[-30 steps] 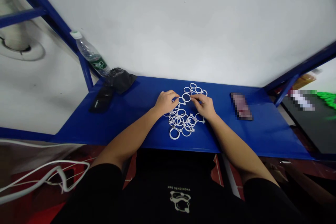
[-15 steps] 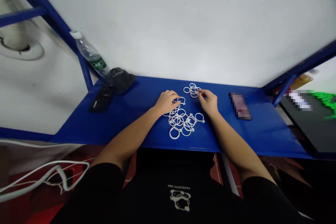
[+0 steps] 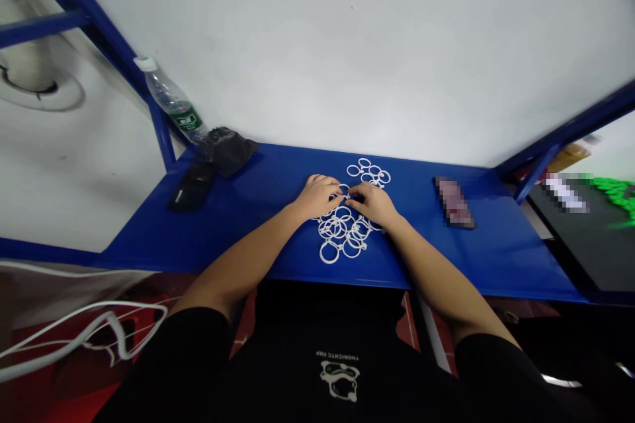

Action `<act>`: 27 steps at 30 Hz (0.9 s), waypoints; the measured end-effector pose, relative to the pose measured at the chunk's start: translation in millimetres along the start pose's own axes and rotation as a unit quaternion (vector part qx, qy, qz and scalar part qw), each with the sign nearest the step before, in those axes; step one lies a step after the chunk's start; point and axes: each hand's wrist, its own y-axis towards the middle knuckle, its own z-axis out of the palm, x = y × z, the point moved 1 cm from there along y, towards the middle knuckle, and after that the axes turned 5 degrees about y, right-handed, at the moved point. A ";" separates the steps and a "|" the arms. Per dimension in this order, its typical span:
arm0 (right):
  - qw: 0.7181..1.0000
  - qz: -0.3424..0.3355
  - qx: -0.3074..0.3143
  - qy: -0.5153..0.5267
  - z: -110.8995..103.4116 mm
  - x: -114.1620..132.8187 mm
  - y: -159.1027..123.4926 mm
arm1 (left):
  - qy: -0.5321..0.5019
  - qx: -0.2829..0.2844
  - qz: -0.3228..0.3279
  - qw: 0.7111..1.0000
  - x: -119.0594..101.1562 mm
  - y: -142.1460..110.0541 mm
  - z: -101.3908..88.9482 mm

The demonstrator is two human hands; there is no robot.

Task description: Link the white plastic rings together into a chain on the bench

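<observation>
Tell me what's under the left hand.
Thin white plastic-looking rings show at the edge of the bare left hand, on the blue tabletop; anything directly beneath the palm is covered.

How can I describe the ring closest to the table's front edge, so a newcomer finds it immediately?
On the blue table, find the nearer cluster of white rings. Go to its front-left corner: the ring there shows plain blue inside, while those behind it overlap.

I see open counter (image 3: 417,192) between the right hand (image 3: 373,203) and the blurred slab (image 3: 454,202). Bottle (image 3: 173,100) and black bag (image 3: 231,151) block the back-left corner; wall (image 3: 347,66) limits rear reach. White rings (image 3: 355,236) crowd the near-side middle.
</observation>
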 end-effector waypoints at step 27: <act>0.993 -0.019 -0.109 0.046 -17.1 -23.0 1.5 | 0.002 0.026 -0.036 0.999 2.0 -0.2 -10.3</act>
